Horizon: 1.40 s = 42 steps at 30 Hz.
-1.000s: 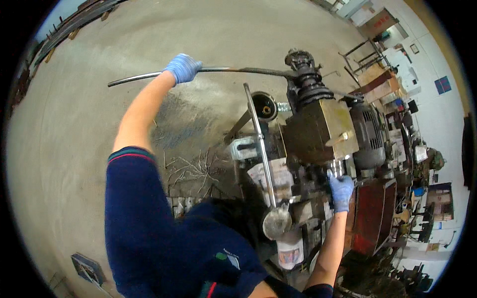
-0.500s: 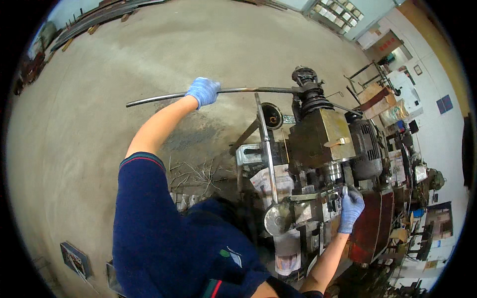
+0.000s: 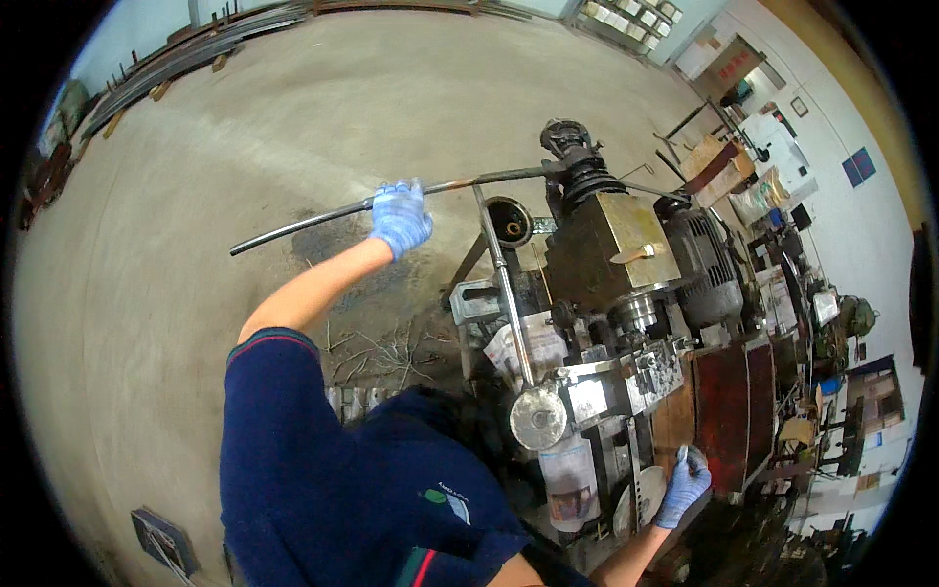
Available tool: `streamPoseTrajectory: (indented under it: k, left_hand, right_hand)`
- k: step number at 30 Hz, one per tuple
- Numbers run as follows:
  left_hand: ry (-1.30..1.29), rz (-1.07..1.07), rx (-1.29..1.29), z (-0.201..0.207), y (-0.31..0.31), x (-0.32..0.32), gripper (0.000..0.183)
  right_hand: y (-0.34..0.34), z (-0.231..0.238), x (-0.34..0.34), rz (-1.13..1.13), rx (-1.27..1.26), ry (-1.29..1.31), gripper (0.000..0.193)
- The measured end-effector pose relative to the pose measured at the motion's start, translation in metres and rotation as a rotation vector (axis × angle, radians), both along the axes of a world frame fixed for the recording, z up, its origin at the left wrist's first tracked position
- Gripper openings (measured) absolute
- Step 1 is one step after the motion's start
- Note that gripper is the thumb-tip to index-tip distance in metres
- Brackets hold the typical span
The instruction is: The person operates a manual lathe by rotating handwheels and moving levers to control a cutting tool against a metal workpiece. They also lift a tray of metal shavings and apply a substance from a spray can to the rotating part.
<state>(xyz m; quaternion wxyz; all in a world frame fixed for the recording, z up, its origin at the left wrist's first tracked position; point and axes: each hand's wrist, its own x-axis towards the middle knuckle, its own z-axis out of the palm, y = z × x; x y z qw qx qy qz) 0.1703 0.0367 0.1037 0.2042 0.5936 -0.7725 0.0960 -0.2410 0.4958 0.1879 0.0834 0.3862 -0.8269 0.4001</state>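
Observation:
My left hand (image 3: 400,217), in a blue knit glove, is wrapped round a long metal lever bar (image 3: 293,235). The bar runs to a black ringed fitting (image 3: 587,176) at the far end of a lathe-like machine (image 3: 599,256). My right hand (image 3: 687,489), also gloved, is low on the right, in front of the red-brown panel. Its fingertips are pinched on a small shiny metal piece (image 3: 683,454), whose full shape I cannot make out. Between the hands are the machine's chuck (image 3: 637,311) and its tool slide (image 3: 653,376); neither hand touches them.
A second lever (image 3: 510,303) rises from a round metal hub (image 3: 539,418) near my body. A brush (image 3: 632,254) lies on the machine's housing, beside a motor (image 3: 706,269). Wire scraps (image 3: 396,354) litter the floor. Long bar stock (image 3: 186,61) lies at the far left.
My right hand has moved from beside the chuck down toward me. My left hand has pulled the bar's free end slightly nearer. The second lever and tool slide have shifted, and the view has moved.

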Motion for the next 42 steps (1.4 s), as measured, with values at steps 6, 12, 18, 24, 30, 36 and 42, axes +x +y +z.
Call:
streamPoseTrajectory:
  k: [6,12,18,24,30,36,42]
  left_hand:
    - [-0.016,-0.511,0.545,-0.075,0.042,-0.048,0.033]
    - [-0.141,-0.491,0.771,-0.145,0.023,-0.121,0.043]
    - [-0.534,-0.706,0.571,-0.222,-0.039,-0.14,0.034]
    - [-0.721,-0.722,0.478,-0.21,-0.051,-0.16,0.029]
    - [-0.358,-0.577,0.542,-0.125,-0.042,-0.126,0.033]
    - [0.629,-0.417,0.848,-0.146,-0.12,-0.075,0.036]
    - [1.288,-0.17,0.76,-0.112,-0.082,-0.114,0.04]
  right_hand:
    - [0.043,0.001,0.021,-0.183,0.081,-0.003,0.015]
    - [0.081,0.01,0.054,-0.3,0.049,0.016,0.019]
    - [0.172,-0.044,0.061,-0.626,0.136,-0.123,0.026]
    - [0.257,-0.085,0.036,-0.843,0.29,-0.219,0.039]
    - [0.324,-0.102,0.004,-0.98,1.053,-0.235,0.077]
    - [0.37,-0.127,-0.021,-1.057,1.028,-0.434,0.067]
    - [0.37,-0.158,0.06,-1.145,0.976,-0.15,0.061]
